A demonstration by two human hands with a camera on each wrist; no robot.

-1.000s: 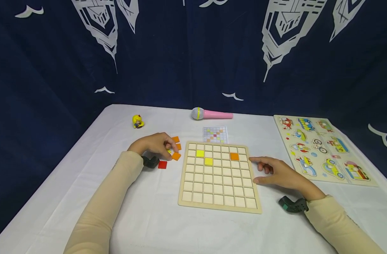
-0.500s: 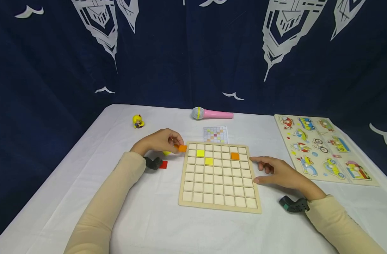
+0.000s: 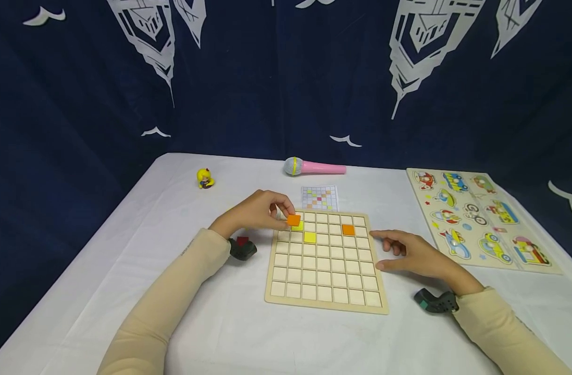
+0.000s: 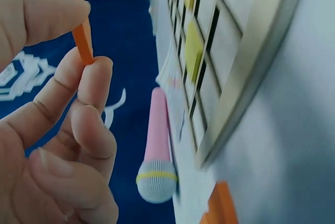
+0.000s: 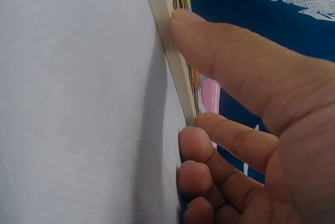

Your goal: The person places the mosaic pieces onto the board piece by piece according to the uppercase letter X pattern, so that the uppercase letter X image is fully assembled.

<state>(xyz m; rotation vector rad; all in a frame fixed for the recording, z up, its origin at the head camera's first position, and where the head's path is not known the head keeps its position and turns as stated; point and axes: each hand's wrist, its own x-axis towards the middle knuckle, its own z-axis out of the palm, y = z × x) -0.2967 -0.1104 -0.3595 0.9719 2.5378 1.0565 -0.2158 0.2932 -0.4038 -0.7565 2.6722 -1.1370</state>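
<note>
Now that our left hand has carried the pinched orange tile from the loose pile over the grid board, placement looks close, while our right hand, fingers relaxed, steadies the board's edge.

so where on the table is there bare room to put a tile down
Bare cloth lies in front of the grid board between both sleeves, and left of the left hand below the yellow figurine. It is crowded between the board's right edge and the vehicle puzzle, where the right hand rests.

Matt wooden grid board, white cloth table cover, glossy plastic microphone.
</note>
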